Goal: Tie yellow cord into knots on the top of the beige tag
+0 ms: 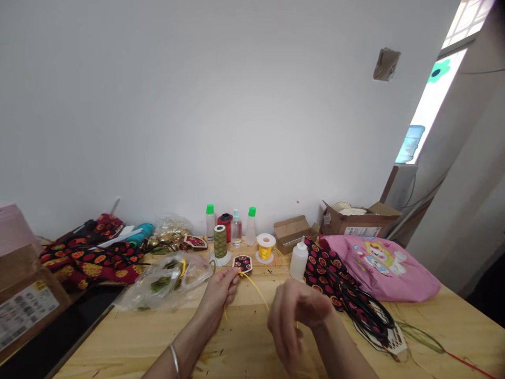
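My left hand is closed in a pinch on a thin yellow cord, at a small knot. Just beyond its fingertips is a small dark patterned fabric piece with a pale edge; whether the fingers also hold it I cannot tell. One short cord end hangs below this hand. From the knot the cord curves right to my right hand, which is raised over the table with curled fingers, slightly blurred. The cord passes into those fingers and a bit of it shows below them.
Behind stand a yellow cord spool, a green thread cone and a white squeeze bottle. Left lies a clear plastic bag. To the right are black-handled scissors, a pink bag and a cardboard box.
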A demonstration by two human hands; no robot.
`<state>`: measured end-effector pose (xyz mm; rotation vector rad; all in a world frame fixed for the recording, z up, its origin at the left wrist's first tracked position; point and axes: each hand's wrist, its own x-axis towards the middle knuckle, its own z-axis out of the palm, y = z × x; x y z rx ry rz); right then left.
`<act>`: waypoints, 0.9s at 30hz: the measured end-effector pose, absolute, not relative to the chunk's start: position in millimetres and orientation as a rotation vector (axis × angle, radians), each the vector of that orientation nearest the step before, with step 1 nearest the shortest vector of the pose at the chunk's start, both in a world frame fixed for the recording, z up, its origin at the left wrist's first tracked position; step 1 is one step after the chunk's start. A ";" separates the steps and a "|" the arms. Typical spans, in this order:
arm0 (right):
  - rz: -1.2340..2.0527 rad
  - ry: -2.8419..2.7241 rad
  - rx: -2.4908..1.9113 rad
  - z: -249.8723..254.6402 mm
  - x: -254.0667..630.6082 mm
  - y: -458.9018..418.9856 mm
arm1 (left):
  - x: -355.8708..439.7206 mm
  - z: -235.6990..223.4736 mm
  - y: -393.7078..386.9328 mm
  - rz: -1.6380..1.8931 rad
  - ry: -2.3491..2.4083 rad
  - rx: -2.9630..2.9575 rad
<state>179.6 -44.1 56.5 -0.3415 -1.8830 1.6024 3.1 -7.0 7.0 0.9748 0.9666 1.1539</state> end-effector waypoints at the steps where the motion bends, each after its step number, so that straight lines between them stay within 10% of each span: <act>1: 1.641 -1.824 -0.357 56.0 176.6 -40.9 | 3.4 7.7 -7.4 1.157 0.965 0.976; 8: 0.671 -1.556 -1.289 30.7 148.3 -10.0 | 5.7 14.8 -12.7 1.152 0.982 0.996; 16: 1.603 -1.272 -1.200 7.6 122.2 -8.9 | 6.9 11.0 -14.1 1.079 0.979 1.090; 27: 1.442 -1.077 -1.128 -1.7 119.5 -2.1 | 9.6 11.4 -11.6 1.069 0.959 1.056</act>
